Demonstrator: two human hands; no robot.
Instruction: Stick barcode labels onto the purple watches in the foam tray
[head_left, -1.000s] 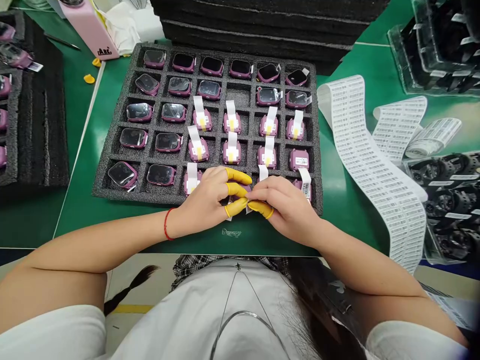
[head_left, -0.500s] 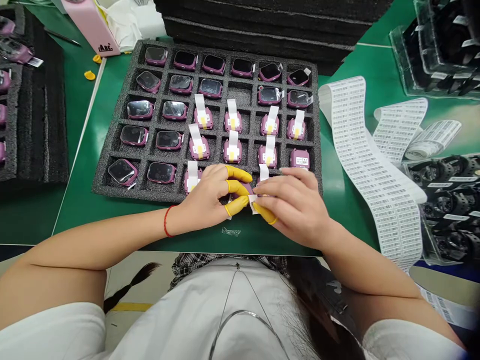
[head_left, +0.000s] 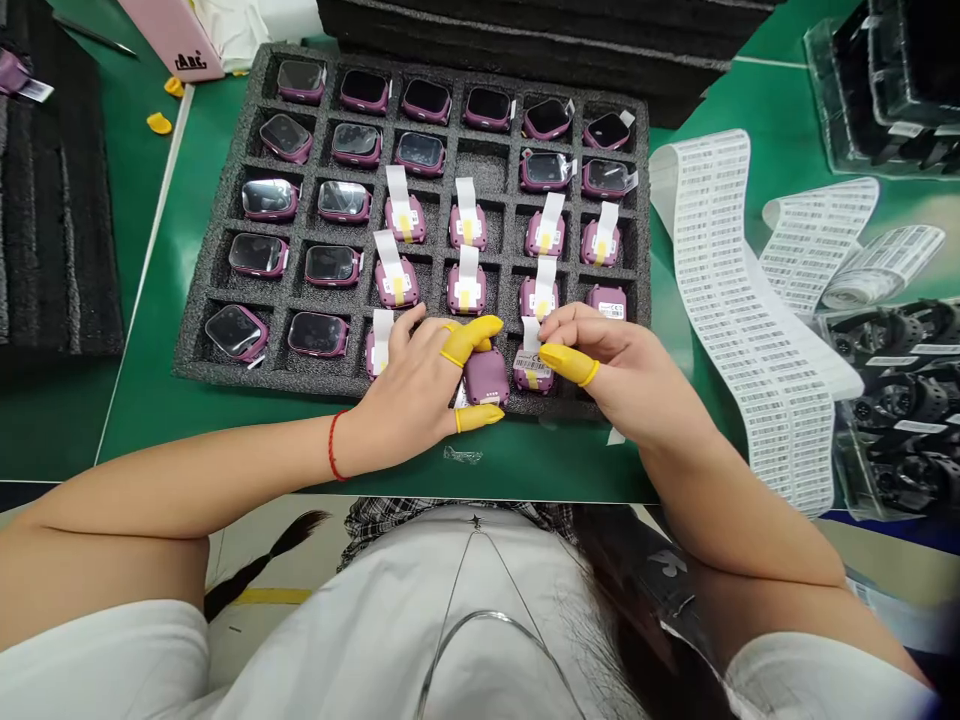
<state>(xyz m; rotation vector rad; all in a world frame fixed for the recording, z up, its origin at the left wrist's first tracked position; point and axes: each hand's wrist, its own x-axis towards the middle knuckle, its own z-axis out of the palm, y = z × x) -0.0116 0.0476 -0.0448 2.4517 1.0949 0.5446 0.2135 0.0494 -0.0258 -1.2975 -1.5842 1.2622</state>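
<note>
A black foam tray (head_left: 202,345) holds several purple watch bodies, some screen up, some back up with white label tabs. My left hand (head_left: 420,385), with yellow finger cots, grips one purple watch body (head_left: 486,376) back up at the tray's front edge. My right hand (head_left: 622,375), a yellow cot on its thumb, has its fingers curled and pinched over the watch body with a label (head_left: 532,368) in the adjacent cell. What the pinch holds I cannot make out.
A long strip of barcode labels (head_left: 739,310) lies on the green mat right of the tray. Clear trays of black parts (head_left: 896,400) sit at the right. Stacked black foam (head_left: 525,40) is behind, another foam tray (head_left: 52,200) at left, a pink box (head_left: 176,40) at top left.
My hands parted: the right hand pulled away from the held watch and moved up right over the neighbouring cell. The watch's purple back now shows in my left hand.
</note>
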